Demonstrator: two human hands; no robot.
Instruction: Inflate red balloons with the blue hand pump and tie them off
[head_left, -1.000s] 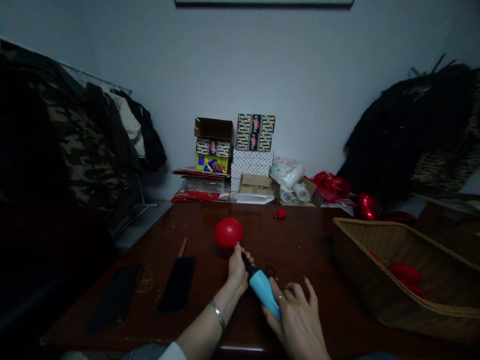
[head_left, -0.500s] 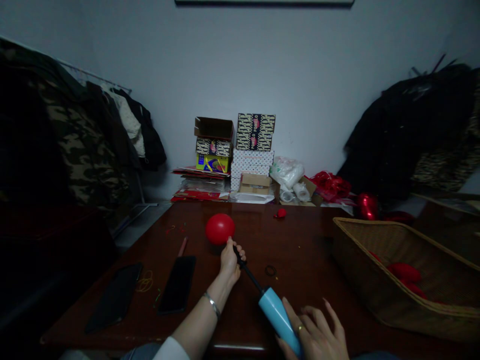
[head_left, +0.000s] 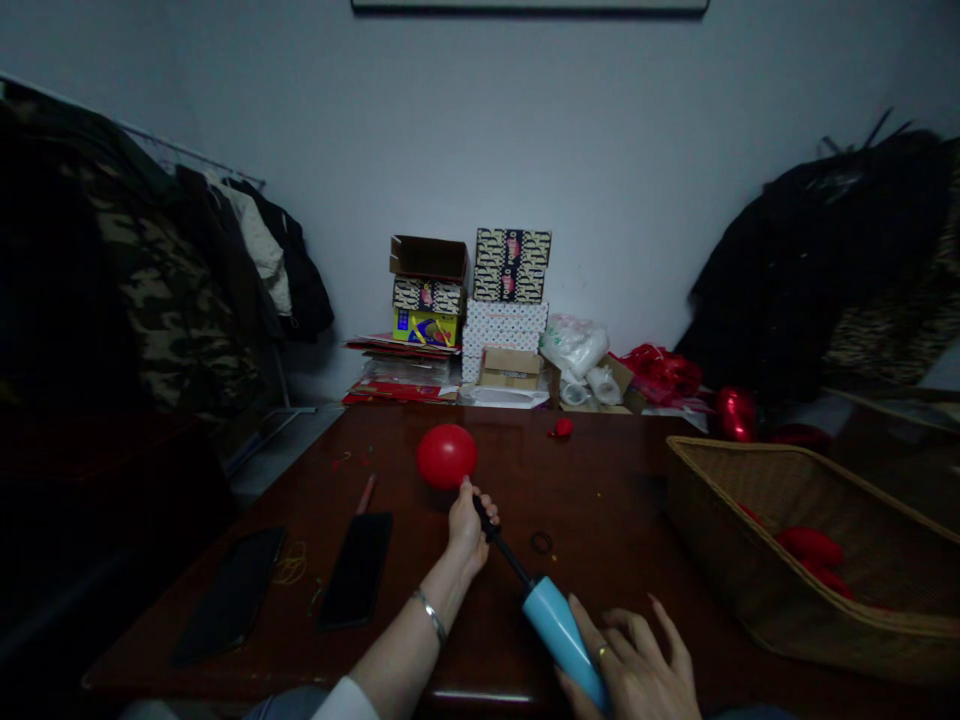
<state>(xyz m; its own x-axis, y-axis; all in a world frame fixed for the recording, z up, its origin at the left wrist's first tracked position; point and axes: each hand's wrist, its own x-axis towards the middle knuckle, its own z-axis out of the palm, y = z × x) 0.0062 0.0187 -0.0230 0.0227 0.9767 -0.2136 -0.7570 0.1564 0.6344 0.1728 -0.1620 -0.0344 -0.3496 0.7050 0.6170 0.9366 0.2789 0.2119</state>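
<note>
A round, partly inflated red balloon [head_left: 447, 457] sits over the table at the far end of a hand pump [head_left: 564, 640] with a light blue barrel and a black rod. My left hand [head_left: 471, 520] is closed around the black end of the pump, thumb and fingers at the balloon's neck, which they hide. On its wrist is a silver bracelet. My right hand [head_left: 637, 660] grips the near end of the blue barrel between thumb and index finger, its other fingers lifted and spread.
Left on the brown table [head_left: 600, 540] lie two dark phone-like slabs [head_left: 356, 570], rubber bands [head_left: 291, 563] and a reddish stick [head_left: 366, 494]. A black ring [head_left: 541, 542] and small red balloon [head_left: 562, 428] lie centrally. Right stands a wicker basket [head_left: 750, 570] holding red items. Boxes [head_left: 506, 330] stand behind.
The balloon looks slightly larger. Both hands, the pump and the balloon have shifted a little to the right. Both grips are unchanged.
</note>
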